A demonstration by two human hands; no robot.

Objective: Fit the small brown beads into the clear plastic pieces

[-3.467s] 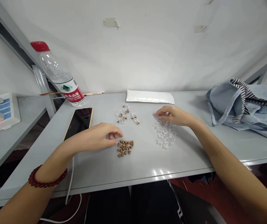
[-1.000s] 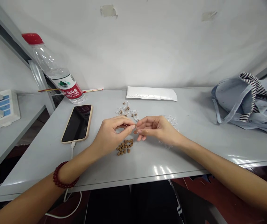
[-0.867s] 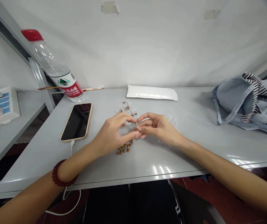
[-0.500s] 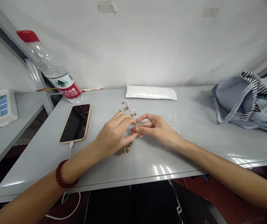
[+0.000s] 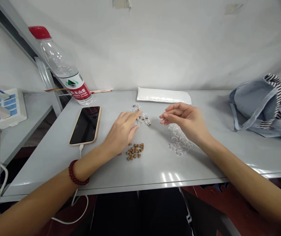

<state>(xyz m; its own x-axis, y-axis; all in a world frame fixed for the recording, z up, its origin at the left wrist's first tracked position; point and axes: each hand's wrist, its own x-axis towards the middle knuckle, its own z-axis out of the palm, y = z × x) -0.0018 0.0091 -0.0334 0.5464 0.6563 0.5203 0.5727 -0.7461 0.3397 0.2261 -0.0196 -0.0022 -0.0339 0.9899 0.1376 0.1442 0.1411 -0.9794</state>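
Note:
My left hand (image 5: 123,131), a dark red bead bracelet on its wrist, hovers with fingers stretched and thumb apart, holding nothing. Beyond its fingertips stand and lie several tiny clear vials (image 5: 145,117) with brown corks in them, partly hidden by the hand. Nearer me, below the left hand, loose small brown corks (image 5: 134,151) lie scattered. My right hand (image 5: 183,119) is raised beside a pile of tiny clear vials (image 5: 179,142), covering part of it. Its fingers are loosely bent, thumb close to the fingertips, and nothing shows between them.
A phone (image 5: 85,126) on a white cable lies at the left, before a red-capped water bottle (image 5: 73,80). Against the wall rests a white flat packet (image 5: 164,95). A blue-grey cloth bag (image 5: 255,101) sits at the right, a power strip (image 5: 11,106) at far left.
My hands have parted from a shared grip on a small corked vial. The right hand moved right, the left slightly forward. Another corked vial now lies near the back group. The view shifted slightly.

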